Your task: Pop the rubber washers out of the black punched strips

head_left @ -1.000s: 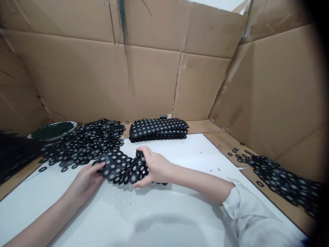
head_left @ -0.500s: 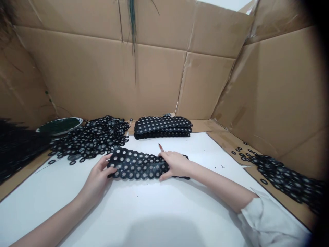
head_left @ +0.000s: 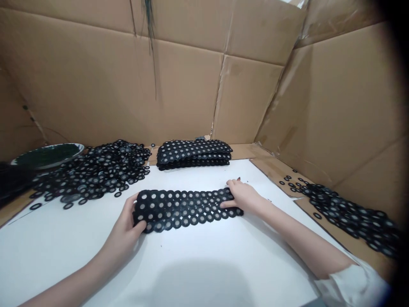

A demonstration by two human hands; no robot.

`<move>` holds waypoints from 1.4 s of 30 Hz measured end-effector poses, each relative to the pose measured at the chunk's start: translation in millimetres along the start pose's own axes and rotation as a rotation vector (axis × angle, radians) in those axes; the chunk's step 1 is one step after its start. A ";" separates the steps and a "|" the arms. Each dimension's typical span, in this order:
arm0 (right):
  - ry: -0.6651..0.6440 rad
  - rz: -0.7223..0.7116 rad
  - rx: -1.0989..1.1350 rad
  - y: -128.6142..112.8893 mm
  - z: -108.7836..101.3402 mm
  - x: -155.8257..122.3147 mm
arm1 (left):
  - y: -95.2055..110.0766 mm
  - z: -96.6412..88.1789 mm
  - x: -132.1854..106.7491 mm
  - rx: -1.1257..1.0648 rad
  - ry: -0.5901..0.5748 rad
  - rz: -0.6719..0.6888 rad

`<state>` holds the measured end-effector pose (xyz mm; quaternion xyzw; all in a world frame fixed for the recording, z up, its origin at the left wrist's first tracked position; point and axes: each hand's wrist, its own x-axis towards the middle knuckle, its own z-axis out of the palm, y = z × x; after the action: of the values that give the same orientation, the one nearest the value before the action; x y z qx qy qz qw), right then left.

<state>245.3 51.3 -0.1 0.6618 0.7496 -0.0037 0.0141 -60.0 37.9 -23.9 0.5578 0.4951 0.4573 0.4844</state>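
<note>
A black sheet of joined rings [head_left: 185, 207] lies stretched flat on the white table [head_left: 198, 264]. My left hand [head_left: 126, 228] pinches its left end, thumb on top. My right hand [head_left: 244, 197] rests on its right end with fingers curled over the edge. Behind it a neat stack of the same ring sheets [head_left: 194, 153] sits by the cardboard wall.
A loose heap of black rings [head_left: 96, 170] spreads at the back left beside a green-filled plate [head_left: 47, 154]. More ring sheets [head_left: 348, 215] lie on the cardboard at the right. Cardboard walls [head_left: 179, 89] enclose the table on three sides.
The ring sheet was bunched between both hands; my right hand drew its end rightward and the sheet now lies spread out flat.
</note>
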 end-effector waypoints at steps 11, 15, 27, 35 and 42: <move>0.195 -0.047 0.681 17.3 19.4 8.1 | -4.6 -11.5 4.0 0.005 0.219 -0.004; 0.229 -0.089 0.878 12.6 19.8 9.8 | -3.5 -16.1 7.3 0.005 0.325 0.029; 0.291 0.142 1.002 4.1 29.9 14.1 | 0.0 -20.6 4.3 0.133 0.248 0.111; 0.201 0.099 1.006 2.1 30.2 10.1 | 0.6 -24.6 6.0 0.104 0.254 0.027; 0.333 0.016 1.012 6.6 39.5 13.9 | -3.7 -25.4 8.9 0.044 0.246 0.017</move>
<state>250.8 65.0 -39.9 0.5831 0.6412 -0.2597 -0.4260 -84.7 49.2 -24.5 0.5121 0.5559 0.5154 0.4039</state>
